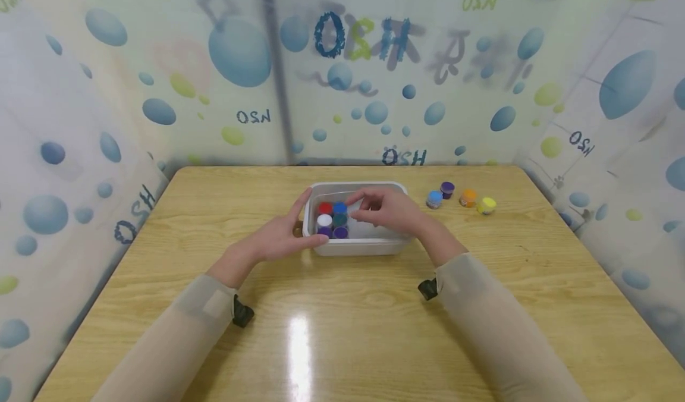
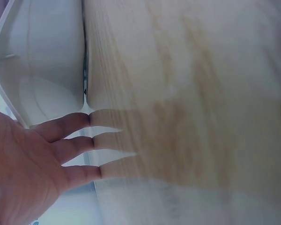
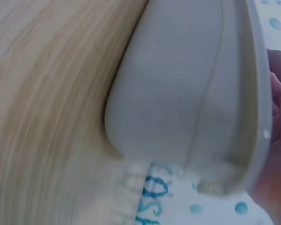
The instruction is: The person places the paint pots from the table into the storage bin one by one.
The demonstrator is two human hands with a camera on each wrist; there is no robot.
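Observation:
A white plastic tub [image 1: 364, 247] holds several small lidded paint pots in its left half: a red pot [image 1: 325, 208], a blue pot [image 1: 339, 208], a white pot [image 1: 324, 220], a dark green pot [image 1: 339, 219] and purple pots [image 1: 340, 232]. My left hand [image 1: 273, 237] spans the tub's left end, thumb on the front rim and index finger along the side. Straight fingers [image 2: 72, 149] reach down beside the tub wall in the left wrist view. Inside the tub my right hand [image 1: 393, 210] has its thumb and index fingertips apart, close by the blue and dark green pots.
On the table [image 1: 364, 307], behind and right of the tub, stand a light blue pot [image 1: 434, 199], a dark purple pot [image 1: 447, 189], an orange pot [image 1: 468, 198] and a yellow pot [image 1: 487, 205]. A patterned curtain [image 1: 342, 116] hangs behind the table's far edge.

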